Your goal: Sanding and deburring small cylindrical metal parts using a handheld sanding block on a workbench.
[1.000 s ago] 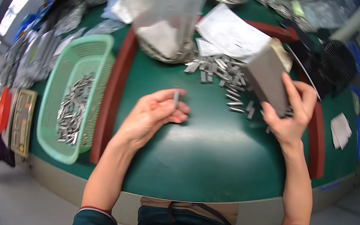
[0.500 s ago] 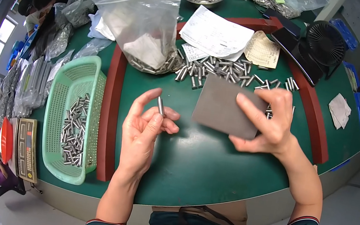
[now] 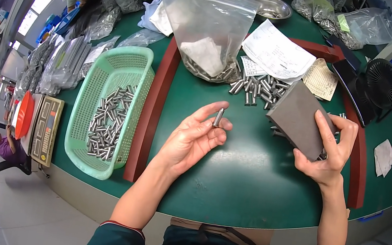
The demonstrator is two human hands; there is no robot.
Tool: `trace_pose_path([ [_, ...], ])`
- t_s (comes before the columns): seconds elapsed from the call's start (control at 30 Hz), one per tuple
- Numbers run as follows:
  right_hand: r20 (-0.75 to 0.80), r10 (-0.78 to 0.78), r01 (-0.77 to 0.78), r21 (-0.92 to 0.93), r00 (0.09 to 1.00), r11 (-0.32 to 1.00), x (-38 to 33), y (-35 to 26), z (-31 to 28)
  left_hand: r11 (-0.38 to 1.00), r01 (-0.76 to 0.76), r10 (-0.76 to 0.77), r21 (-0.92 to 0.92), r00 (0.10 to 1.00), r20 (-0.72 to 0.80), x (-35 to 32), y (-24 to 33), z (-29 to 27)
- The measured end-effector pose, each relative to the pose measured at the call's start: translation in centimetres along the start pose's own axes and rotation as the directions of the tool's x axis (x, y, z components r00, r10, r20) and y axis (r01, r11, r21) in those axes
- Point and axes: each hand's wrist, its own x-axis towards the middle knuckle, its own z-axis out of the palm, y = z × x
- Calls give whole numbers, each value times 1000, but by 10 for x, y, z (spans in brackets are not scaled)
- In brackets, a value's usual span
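Observation:
My left hand [image 3: 190,140] is palm up, its thumb and fingers pinching a small shiny metal pin [image 3: 218,118] that stands nearly upright. A flat, grey-brown rectangular block [image 3: 300,118] is gripped at its edges by my right hand [image 3: 330,153], and it is tilted above the table. Behind and under the block lies a pile of similar metal pins [image 3: 256,90], which it partly hides. To the left of my left hand, past a red-brown bar, stands a pale green plastic basket [image 3: 78,126] with many pins [image 3: 110,124] in it.
Red-brown bars [image 3: 152,110] frame the green tabletop [image 3: 238,181] on three sides. A clear bag of pins [image 3: 210,65], paper sheets [image 3: 283,51], a metal bowl [image 3: 272,8] and a black fan [image 3: 383,84] stand toward the back. At far left are a scale [image 3: 47,129] and other people.
The whole view has shifted, so the table things sit farther right. The block has tilted and turned, showing its thick side edge. My left hand still pinches the pin.

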Motion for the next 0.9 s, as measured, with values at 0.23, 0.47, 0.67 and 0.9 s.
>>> trace_pose_path([
  [0.23,32,22,-23,33,999,999,-3,3,5,997,-3,4,80,1000,-11,4,-3,1],
  [0.47,27,35,-36,37,999,999,-3,2,5,996,52,-48,70,997,-56,3,-4,4],
  [0.67,21,42,-42,41,999,998,-4,3,7,998,67,-67,-16,997,-26,2,-5,0],
  [0.9,31,49,-50,40,998,998,-5,4,6,998,67,-68,19,997,46,4,-6,-5],
])
